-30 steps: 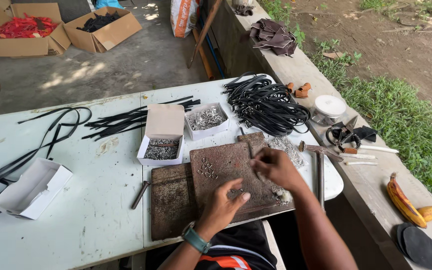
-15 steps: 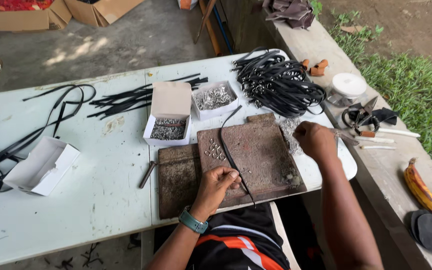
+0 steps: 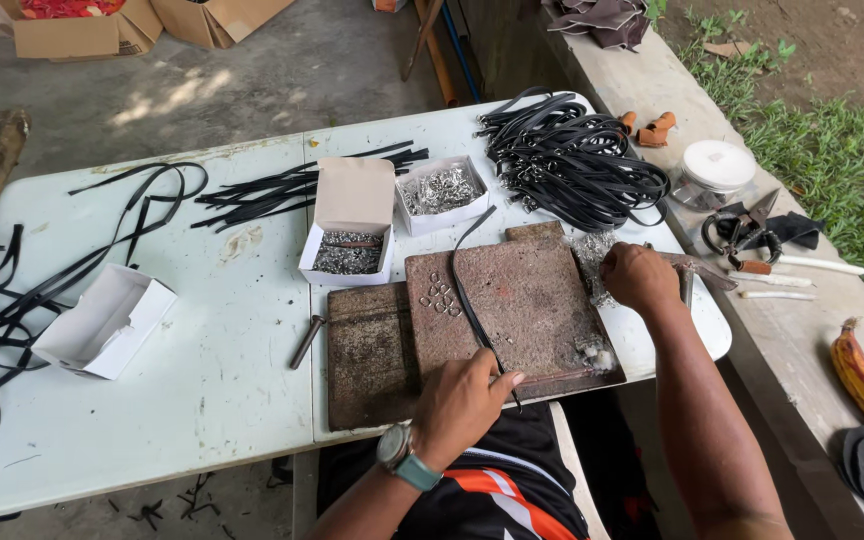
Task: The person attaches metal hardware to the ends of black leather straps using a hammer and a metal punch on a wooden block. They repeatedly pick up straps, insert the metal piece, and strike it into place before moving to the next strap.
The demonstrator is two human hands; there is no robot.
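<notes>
Over on the left there's an open white box (image 3: 102,320) on the white table (image 3: 202,400), then a metal punch (image 3: 306,341) lying by the dark slab (image 3: 372,350). Your left hand (image 3: 462,405) pinches the near end of a black strap (image 3: 472,300), which runs up and away from your fingers across the reddish slab (image 3: 522,300). Your right hand (image 3: 637,278) is closed around a hammer (image 3: 692,272) at the slab's right edge, well apart from the strap.

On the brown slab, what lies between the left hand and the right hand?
In the head view, bare brown slab lies between left hand and right hand, plus a small pale metal pile near its corner.
</notes>
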